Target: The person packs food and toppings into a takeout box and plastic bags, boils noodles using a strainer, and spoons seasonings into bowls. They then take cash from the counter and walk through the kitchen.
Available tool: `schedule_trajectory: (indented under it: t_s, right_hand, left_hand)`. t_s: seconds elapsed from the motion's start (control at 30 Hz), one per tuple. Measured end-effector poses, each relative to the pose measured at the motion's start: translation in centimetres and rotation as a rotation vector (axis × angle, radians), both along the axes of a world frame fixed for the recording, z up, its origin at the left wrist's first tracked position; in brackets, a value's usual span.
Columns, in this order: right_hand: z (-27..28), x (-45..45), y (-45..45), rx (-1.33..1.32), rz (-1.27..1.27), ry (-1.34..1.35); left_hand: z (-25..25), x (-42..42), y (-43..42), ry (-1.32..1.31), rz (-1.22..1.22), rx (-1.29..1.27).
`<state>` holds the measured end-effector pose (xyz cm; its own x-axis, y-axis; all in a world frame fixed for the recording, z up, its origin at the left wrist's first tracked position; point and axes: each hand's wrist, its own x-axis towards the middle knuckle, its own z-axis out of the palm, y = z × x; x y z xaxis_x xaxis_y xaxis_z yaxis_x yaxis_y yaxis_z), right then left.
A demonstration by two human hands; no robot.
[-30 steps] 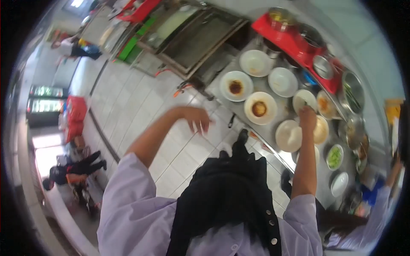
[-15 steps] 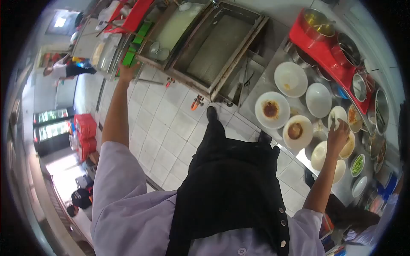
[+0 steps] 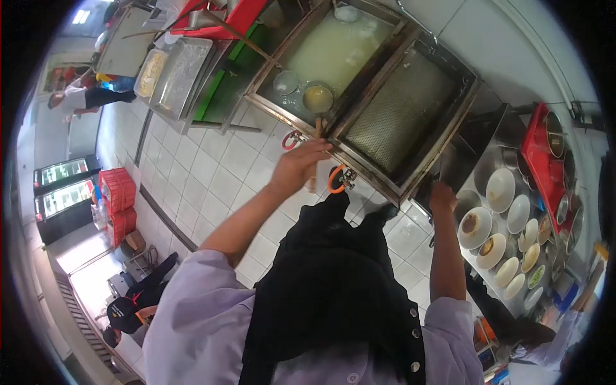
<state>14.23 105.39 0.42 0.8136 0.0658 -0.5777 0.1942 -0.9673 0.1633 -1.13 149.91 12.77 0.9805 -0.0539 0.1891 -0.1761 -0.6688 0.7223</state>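
Observation:
My left hand (image 3: 301,165) is at the front edge of a cooker with two basins, over the wooden handle (image 3: 317,131) of a round strainer. The strainer's bowl (image 3: 317,99) sits in the cloudy liquid of the left basin (image 3: 343,48), and a second strainer (image 3: 285,82) lies beside it. The fingers of my left hand are bent at the handle; their hold is unclear. My right hand (image 3: 443,197) is closed near the right front corner of the cooker, beside the metal counter; what it holds is hidden. A perforated metal plate (image 3: 398,112) lies in the right basin.
White bowls (image 3: 475,228), some with dark sauce, stand on the counter at the right, below a red shelf (image 3: 542,167) with pots. Metal trays (image 3: 183,74) are at the upper left. People are at the far left, and a co-worker's arm (image 3: 587,292) shows at the right edge.
The view has swung towards the cooker. My left hand has come to the strainer handle from beside the green-edged stand. My right hand has left the bowls and moved to the cooker's right corner.

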Motion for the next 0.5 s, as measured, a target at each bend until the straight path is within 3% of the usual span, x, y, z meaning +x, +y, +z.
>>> schedule_trajectory:
  t_s: [0.03, 0.13, 0.17, 0.23, 0.27, 0.33, 0.37, 0.43, 0.5]
  right_hand:
    - [-0.3, -0.2, -0.5, -0.038, -0.048, 0.043]
    - [2.2, -3.0, -4.1, 0.084, -0.044, -0.155]
    - [5.5, -3.8, -4.9, 0.092, -0.003, -0.228]
    - [12.8, -5.0, -4.2, 0.375, -0.017, -0.385]
    - [21.5, -4.8, 4.0, 0.256, -0.240, -0.349]
    - [25.0, -3.5, 10.3, 0.498, -0.181, -0.247]
    - [25.6, -2.5, 15.0, 0.565, -0.207, -0.135]
    - [22.9, -0.5, 22.3, 0.625, 0.128, -0.153]
    - [18.1, 2.1, 29.5, 0.470, 0.483, -0.263]
  left_hand:
    - [-0.2, 0.4, -0.1, -0.030, 0.012, 0.040]
    - [-1.8, 2.2, 0.5, -0.056, 0.197, -0.173]
    - [-1.7, 2.4, 1.0, -0.031, 0.154, -0.169]
    - [-2.2, 1.9, 1.4, 0.010, 0.040, -0.078]
    - [-2.6, 1.5, 1.4, 0.036, -0.019, -0.032]
    - [-2.6, 1.2, 1.4, 0.020, 0.051, -0.052]
    - [-1.5, 1.3, 1.4, 0.059, 0.095, -0.070]
    - [-0.9, 1.8, 1.7, 0.055, 0.108, -0.062]
    - [-1.1, 2.4, 2.6, -0.026, 0.056, -0.007]
